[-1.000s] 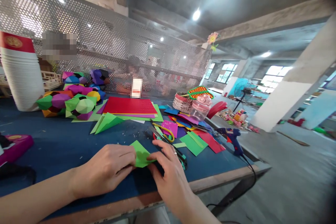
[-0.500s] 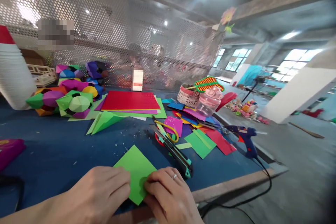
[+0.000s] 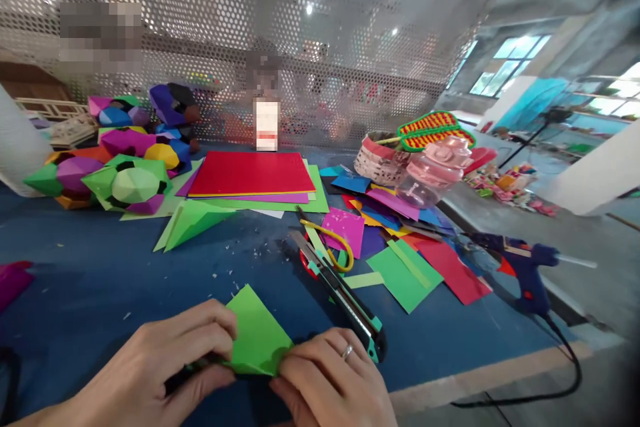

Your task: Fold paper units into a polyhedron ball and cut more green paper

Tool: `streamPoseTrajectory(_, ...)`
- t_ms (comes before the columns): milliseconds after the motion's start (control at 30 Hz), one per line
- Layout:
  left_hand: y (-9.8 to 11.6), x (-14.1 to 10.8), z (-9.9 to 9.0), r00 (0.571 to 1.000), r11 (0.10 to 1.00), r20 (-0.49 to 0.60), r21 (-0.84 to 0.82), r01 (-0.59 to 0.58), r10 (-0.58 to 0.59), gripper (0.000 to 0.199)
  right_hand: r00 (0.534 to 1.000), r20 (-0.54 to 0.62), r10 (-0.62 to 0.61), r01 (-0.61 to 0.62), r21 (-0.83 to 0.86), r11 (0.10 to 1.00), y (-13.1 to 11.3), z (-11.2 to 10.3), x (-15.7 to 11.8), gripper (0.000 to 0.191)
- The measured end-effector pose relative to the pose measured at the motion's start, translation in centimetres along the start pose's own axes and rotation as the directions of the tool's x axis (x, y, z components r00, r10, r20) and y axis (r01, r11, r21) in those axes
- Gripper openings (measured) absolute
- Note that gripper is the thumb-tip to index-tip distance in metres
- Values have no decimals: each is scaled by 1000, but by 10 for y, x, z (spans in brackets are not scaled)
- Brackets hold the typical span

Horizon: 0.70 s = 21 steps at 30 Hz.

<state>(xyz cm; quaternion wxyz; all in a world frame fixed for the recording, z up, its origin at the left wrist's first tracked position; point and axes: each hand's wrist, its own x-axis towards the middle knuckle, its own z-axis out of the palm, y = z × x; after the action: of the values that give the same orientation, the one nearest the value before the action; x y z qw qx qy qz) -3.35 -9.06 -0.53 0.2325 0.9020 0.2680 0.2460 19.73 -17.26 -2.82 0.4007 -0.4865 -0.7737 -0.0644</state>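
Observation:
A square of green paper (image 3: 257, 330) is between my hands at the near edge of the blue table, one corner pointing away from me. Its near edge is lifted and bent. My left hand (image 3: 195, 347) grips the left side of the paper, thumb below and fingers above. On the right side, my right hand (image 3: 333, 373), with a ring on one finger, pinches the paper near its right corner. Just beyond my right hand lies a utility knife (image 3: 345, 293), blade pointing away. Yellow-handled scissors (image 3: 345, 250) rest beside it.
Folded green paper (image 3: 195, 223) lies before a stack of coloured sheets (image 3: 250, 173). Several paper balls (image 3: 130, 183) sit at left. Coloured paper pieces (image 3: 405, 273), a pink-lidded jar (image 3: 433, 173), a basket (image 3: 380, 160) and a corded glue gun (image 3: 530, 263) are at right.
The green paper lay flat with its near corner showing; now that near part is raised and bent. My left thumb has come under the paper. The view has shifted and tilted down.

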Motion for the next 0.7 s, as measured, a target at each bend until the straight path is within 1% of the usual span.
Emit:
streamPoseTrajectory(67, -5, 5, 0, 995, 994, 64, -78, 77, -72, 22, 999, 12, 40, -39, -26, 999, 2, 1, 2, 19)
streamPoseTrajectory(133, -10, 7, 1, 986, 984, 97, -102, 143, -133, 30, 995, 31, 92, -90, -55, 994, 4, 3, 3, 20)
streamPoseTrajectory(233, -16, 8, 5, 974, 972, 89, -94, 214, -206, 38, 987, 64, 147, -141, -93, 986, 6, 9, 4, 19)
streamPoseTrajectory(333, -17, 9, 8, 965, 963, 62, -71, 260, -256, 41, 978, 74, 193, -180, -155, 971, 4, 14, 4, 24)
streamPoseTrajectory(433, -16, 11, 9, 962, 962, 45, -41, 271, -269, 40, 962, 74, 264, -240, -236, 942, 1, 16, 8, 31)
streamPoseTrajectory(500, -14, 11, 9, 962, 962, 26, -2, 273, -273, 36, 954, 72, 290, -262, -269, 927, -1, 17, 10, 32)
streamPoseTrajectory(600, -13, 9, 9, 964, 960, 4, 94, 263, -265, 31, 954, 81, 289, -254, -294, 921, 0, 18, 13, 30)
streamPoseTrajectory(700, -13, 7, 8, 977, 956, 28, 214, 199, -209, 29, 954, 107, 279, -234, -309, 922, 1, 19, 13, 30)
